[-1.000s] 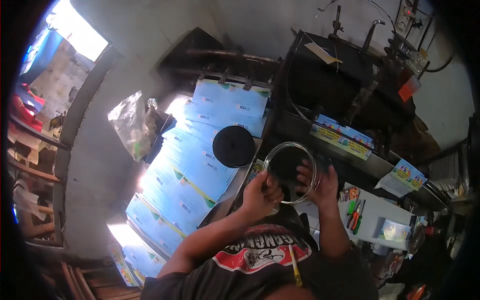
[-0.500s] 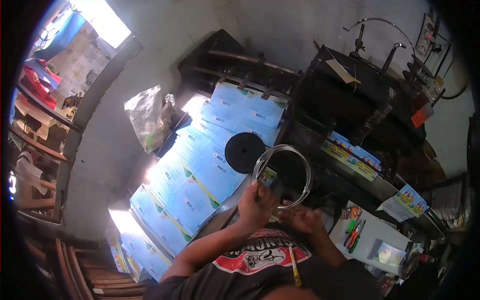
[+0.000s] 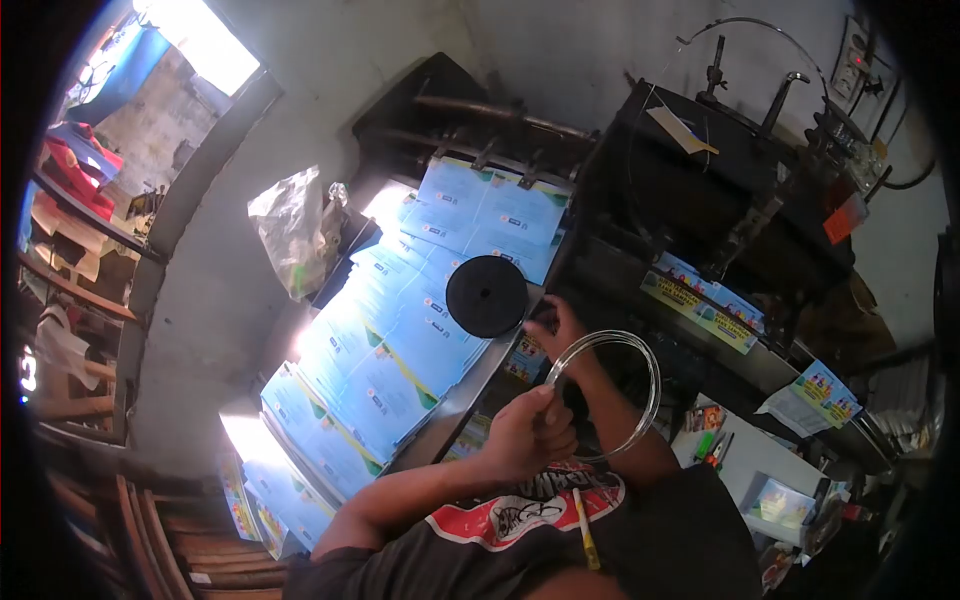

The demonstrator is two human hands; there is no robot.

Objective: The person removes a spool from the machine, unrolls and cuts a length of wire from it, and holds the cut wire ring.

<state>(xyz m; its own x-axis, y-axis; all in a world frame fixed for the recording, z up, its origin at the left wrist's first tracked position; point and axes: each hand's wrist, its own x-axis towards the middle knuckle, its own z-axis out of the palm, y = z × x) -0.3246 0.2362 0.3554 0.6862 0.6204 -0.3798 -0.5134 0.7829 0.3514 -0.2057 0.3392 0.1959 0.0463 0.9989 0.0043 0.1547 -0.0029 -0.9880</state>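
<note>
A coil of thin clear or silvery line [image 3: 650, 375] hangs in front of my torso, its left side gripped in my left hand [image 3: 530, 430], whose fingers are wrapped round it. Beyond the coil, my right hand [image 3: 558, 328] is stretched forward beside the black disc [image 3: 487, 297], near the metal edge of the machine. Its fingers are partly bent and apart, and nothing shows between them. The disc, with a small hole at its centre, rests over the blue printed sheets [image 3: 375, 385].
A crumpled plastic bag [image 3: 290, 230] is left of the sheets. Dark machinery [image 3: 740, 170] with rods and a curved tube fills the upper right. Pliers [image 3: 718, 450] lie on a pale surface at lower right. A yellow-handled tool [image 3: 586, 535] lies against my shirt.
My right hand has moved from below the coil up and forward to the disc's side. The coil and my left hand have shifted right and lower.
</note>
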